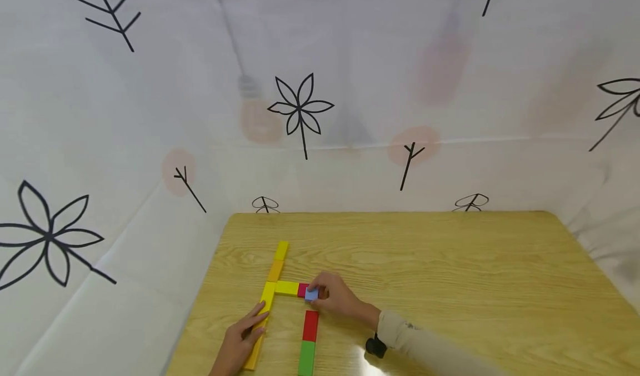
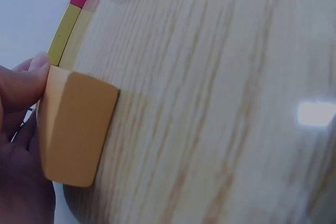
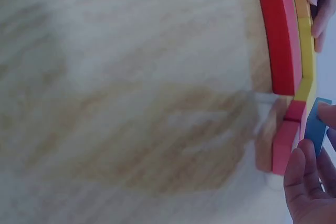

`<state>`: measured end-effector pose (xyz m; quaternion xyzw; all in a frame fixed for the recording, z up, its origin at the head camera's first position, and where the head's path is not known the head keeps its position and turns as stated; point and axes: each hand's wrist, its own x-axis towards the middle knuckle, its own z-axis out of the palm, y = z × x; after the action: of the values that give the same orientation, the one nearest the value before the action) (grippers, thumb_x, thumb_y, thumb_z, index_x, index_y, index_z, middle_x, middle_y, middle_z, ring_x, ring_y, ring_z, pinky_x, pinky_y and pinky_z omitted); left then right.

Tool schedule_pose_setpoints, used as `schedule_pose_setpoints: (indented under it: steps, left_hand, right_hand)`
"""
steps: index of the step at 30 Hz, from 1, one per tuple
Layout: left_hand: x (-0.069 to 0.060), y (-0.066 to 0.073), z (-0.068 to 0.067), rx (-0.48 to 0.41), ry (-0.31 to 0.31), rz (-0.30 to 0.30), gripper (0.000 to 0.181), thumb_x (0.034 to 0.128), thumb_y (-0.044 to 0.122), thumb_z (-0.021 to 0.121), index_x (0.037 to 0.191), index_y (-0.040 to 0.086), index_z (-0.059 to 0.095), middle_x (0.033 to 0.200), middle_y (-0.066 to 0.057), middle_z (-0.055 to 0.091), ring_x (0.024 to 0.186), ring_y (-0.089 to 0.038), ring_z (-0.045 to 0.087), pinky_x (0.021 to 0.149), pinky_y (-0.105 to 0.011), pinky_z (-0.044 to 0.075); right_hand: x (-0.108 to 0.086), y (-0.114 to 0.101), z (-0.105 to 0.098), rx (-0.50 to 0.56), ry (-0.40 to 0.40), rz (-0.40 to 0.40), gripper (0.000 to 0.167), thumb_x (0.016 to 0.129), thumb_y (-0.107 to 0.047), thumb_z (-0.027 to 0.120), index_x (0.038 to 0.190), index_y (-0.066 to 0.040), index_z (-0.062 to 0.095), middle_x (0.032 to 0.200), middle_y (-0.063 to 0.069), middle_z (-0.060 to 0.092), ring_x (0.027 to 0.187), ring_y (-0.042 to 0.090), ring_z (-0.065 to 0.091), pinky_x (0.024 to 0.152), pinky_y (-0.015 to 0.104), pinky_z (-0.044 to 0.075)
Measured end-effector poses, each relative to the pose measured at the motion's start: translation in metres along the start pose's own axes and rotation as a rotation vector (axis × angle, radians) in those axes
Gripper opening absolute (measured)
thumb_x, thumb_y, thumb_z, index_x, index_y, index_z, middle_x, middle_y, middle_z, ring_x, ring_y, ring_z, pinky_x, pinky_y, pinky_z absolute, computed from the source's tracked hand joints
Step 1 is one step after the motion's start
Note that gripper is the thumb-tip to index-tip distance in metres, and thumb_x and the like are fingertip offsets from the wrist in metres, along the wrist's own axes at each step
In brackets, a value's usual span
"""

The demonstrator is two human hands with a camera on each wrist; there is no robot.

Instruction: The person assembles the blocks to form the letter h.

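Between the thumb and fingertips, my right hand (image 1: 337,295) pinches a small blue block (image 1: 311,294). It is at the right end of a short crosswise row, beside a crimson block (image 1: 302,290) and a yellow block (image 1: 287,288). In the right wrist view a pink block (image 3: 285,148) lies just by the blue block (image 3: 316,125); whether they touch, I cannot tell. My left hand (image 1: 239,340) rests its extended fingers on the long yellow-and-orange line of blocks (image 1: 268,295). Close up in the left wrist view is an orange block (image 2: 81,129), touched by a fingertip.
A red block (image 1: 310,326) and a green block (image 1: 307,358) lie end to end between the hands, parallel to the long line. The wooden table (image 1: 450,265) extends to the right. White patterned cloth (image 1: 350,181) hangs behind and at the sides.
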<state>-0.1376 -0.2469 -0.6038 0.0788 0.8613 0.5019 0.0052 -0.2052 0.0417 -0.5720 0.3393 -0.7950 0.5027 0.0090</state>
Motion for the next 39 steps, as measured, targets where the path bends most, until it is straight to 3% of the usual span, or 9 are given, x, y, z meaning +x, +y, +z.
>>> schedule_pose_setpoints:
  steps: [10, 22, 31, 35, 39]
  left_hand:
    - [-0.002, 0.002, -0.001, 0.02, -0.001, -0.042, 0.034, 0.0865, 0.009, 0.066, 0.119, 0.018, 0.068, 0.137, 0.003, 0.051, 0.131, -0.02, 0.04, 0.102, -0.021, 0.036]
    - [-0.003, 0.002, 0.0, -0.019, -0.014, -0.033, 0.034, 0.0871, 0.007, 0.066, 0.12, 0.018, 0.067, 0.138, 0.003, 0.05, 0.132, -0.019, 0.039, 0.101, -0.017, 0.034]
    - [-0.002, 0.0, 0.0, 0.012, -0.006, -0.011, 0.035, 0.0869, 0.008, 0.066, 0.12, 0.017, 0.067, 0.138, 0.003, 0.05, 0.131, -0.02, 0.04, 0.099, -0.016, 0.035]
    - [-0.002, 0.001, 0.0, 0.013, -0.006, -0.016, 0.035, 0.087, 0.008, 0.066, 0.12, 0.018, 0.067, 0.138, 0.003, 0.05, 0.131, -0.02, 0.039, 0.1, -0.018, 0.035]
    - [-0.002, 0.0, 0.001, 0.006, -0.015, -0.025, 0.035, 0.0875, 0.009, 0.065, 0.121, 0.018, 0.066, 0.138, 0.003, 0.05, 0.132, -0.02, 0.039, 0.101, -0.019, 0.035]
  right_hand:
    - [-0.008, -0.002, 0.014, -0.014, 0.007, 0.093, 0.013, 0.08, 0.0, 0.073, 0.091, -0.006, 0.069, 0.087, 0.004, 0.061, 0.072, 0.011, 0.053, 0.062, 0.018, 0.047]
    - [-0.013, 0.0, 0.019, -0.064, 0.009, 0.088, 0.012, 0.081, -0.003, 0.073, 0.089, -0.009, 0.068, 0.091, -0.001, 0.058, 0.074, 0.005, 0.05, 0.064, 0.018, 0.047]
    - [-0.021, -0.005, 0.021, -0.073, 0.035, 0.113, 0.012, 0.081, 0.003, 0.07, 0.087, -0.007, 0.068, 0.095, -0.001, 0.056, 0.077, 0.013, 0.054, 0.066, 0.018, 0.048]
    - [-0.024, -0.006, 0.021, -0.09, 0.033, 0.127, 0.012, 0.083, -0.001, 0.07, 0.092, -0.007, 0.069, 0.102, 0.0, 0.055, 0.078, 0.012, 0.053, 0.066, 0.018, 0.047]
    - [-0.026, -0.006, 0.02, -0.087, 0.022, 0.168, 0.025, 0.084, -0.011, 0.072, 0.108, -0.005, 0.066, 0.118, 0.006, 0.049, 0.085, 0.013, 0.052, 0.072, 0.019, 0.047]
